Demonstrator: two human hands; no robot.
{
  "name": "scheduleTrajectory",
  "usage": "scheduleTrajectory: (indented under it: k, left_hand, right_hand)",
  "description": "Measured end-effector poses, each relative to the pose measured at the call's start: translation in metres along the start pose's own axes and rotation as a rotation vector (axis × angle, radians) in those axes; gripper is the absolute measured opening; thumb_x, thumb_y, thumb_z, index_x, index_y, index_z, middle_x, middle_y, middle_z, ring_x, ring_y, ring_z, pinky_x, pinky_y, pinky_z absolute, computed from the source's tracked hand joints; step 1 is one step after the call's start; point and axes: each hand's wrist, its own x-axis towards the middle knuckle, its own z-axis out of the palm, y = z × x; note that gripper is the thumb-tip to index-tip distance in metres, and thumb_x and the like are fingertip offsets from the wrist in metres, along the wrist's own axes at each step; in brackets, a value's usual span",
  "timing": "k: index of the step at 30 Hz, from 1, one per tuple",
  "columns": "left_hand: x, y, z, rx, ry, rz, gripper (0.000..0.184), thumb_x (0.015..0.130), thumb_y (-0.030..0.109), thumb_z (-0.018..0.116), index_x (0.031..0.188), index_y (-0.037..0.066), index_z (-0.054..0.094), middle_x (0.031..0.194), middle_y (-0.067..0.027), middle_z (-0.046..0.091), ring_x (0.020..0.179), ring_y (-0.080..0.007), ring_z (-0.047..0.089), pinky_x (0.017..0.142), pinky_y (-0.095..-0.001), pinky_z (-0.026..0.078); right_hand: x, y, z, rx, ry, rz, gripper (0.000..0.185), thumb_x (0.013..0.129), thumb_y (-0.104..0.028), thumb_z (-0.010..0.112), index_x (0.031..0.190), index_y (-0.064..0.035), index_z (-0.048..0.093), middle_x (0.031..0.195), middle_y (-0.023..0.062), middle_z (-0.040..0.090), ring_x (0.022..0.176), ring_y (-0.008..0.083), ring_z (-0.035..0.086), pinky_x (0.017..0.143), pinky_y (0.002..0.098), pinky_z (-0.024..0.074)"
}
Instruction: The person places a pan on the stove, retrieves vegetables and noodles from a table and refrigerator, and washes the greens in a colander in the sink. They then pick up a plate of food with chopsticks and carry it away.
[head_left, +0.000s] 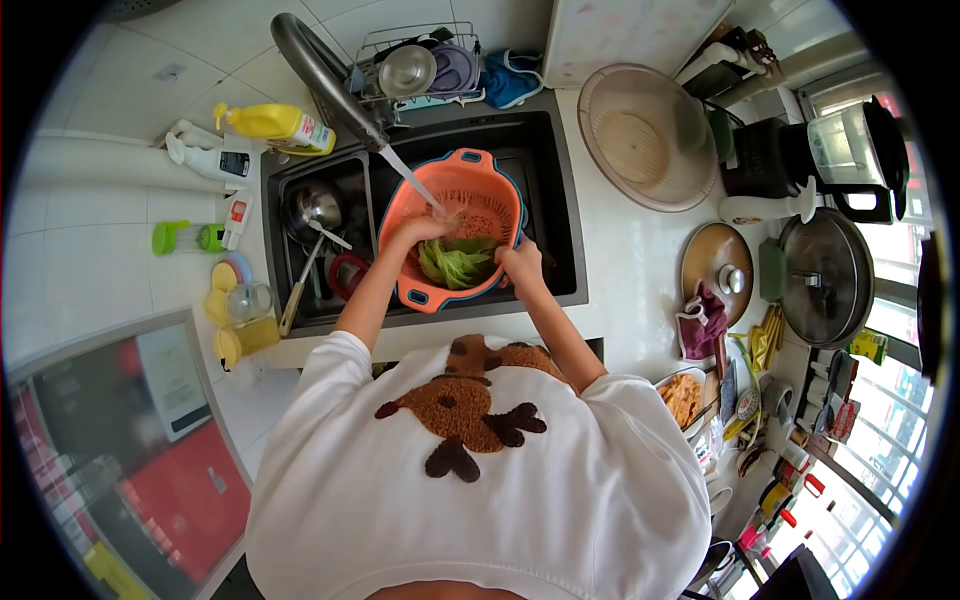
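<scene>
An orange colander (398,210) with a blue edge sits in the right basin of the dark sink (572,210), tilted a little. Water runs from the grey faucet (325,75) into it. Green leafy vegetables (455,264) lie in its lower part. My left hand (425,229) reaches inside, under the stream beside the leaves; its fingertips are hard to make out. On the colander's right rim, my right hand (520,264) is closed, gripping the edge.
Left of the colander, a ladle (322,208) and a long-handled tool (298,290) lie in the smaller basin. A yellow bottle (280,126) stands behind it. A large translucent bowl (640,135) and a pan lid (712,270) are on the right counter.
</scene>
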Motion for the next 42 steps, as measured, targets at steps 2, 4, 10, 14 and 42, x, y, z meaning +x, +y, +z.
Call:
scheduleTrajectory:
  k: [2,4,10,14,42]
  left_hand:
    - [-0.06,0.058,0.002,0.639,0.232,0.01,0.059,0.084,0.028,0.041,0.134,0.022,0.013,0.13,-0.0164,0.031,0.091,-0.026,0.055,0.066,-0.037,0.047]
    - [-0.013,0.021,0.014,0.608,0.39,0.127,0.057,0.083,0.03,0.042,0.133,0.026,0.015,0.126,-0.0146,0.038,0.087,-0.0266,0.056,0.065,-0.0389,0.047]
    - [-0.097,0.065,-0.064,0.173,0.601,0.256,0.032,0.08,0.037,0.049,0.089,0.007,0.059,0.083,-0.015,0.06,0.079,-0.0299,0.058,0.065,-0.0374,0.044]
    - [-0.068,0.052,-0.106,0.083,1.101,0.556,0.028,0.081,0.027,0.05,0.073,0.002,0.059,0.071,-0.0137,0.06,0.07,-0.0279,0.059,0.06,-0.0345,0.045]
    - [-0.076,0.246,0.166,0.418,0.37,0.732,0.064,0.067,0.02,0.058,0.117,-0.005,0.027,0.107,-0.0283,0.038,0.104,-0.041,0.04,0.086,-0.0417,0.037]
  right_hand:
    - [0.001,0.001,0.001,-0.022,0.017,-0.039,0.034,0.059,-0.001,0.048,0.092,0.0034,0.052,0.053,0.0087,0.05,0.031,0.0143,0.041,0.03,0.0279,0.0386]
    - [0.008,0.003,-0.001,-0.026,-0.008,-0.016,0.038,0.06,-0.003,0.048,0.098,0.0031,0.051,0.057,0.0104,0.054,0.034,0.0171,0.048,0.032,0.0295,0.0403]
    - [0.008,0.0,-0.005,0.004,-0.024,-0.021,0.037,0.061,-0.002,0.047,0.097,0.0007,0.052,0.058,0.0104,0.054,0.034,0.0166,0.047,0.031,0.0294,0.0394]
    - [0.006,-0.006,-0.005,0.008,-0.021,-0.03,0.036,0.061,-0.002,0.047,0.096,0.0007,0.052,0.058,0.0106,0.054,0.034,0.0163,0.047,0.031,0.0291,0.0386]
    - [-0.106,0.097,-0.21,0.428,0.515,-0.045,0.027,0.058,-0.002,0.049,0.085,0.0039,0.049,0.054,0.0089,0.049,0.032,0.0142,0.04,0.028,0.0265,0.0345]
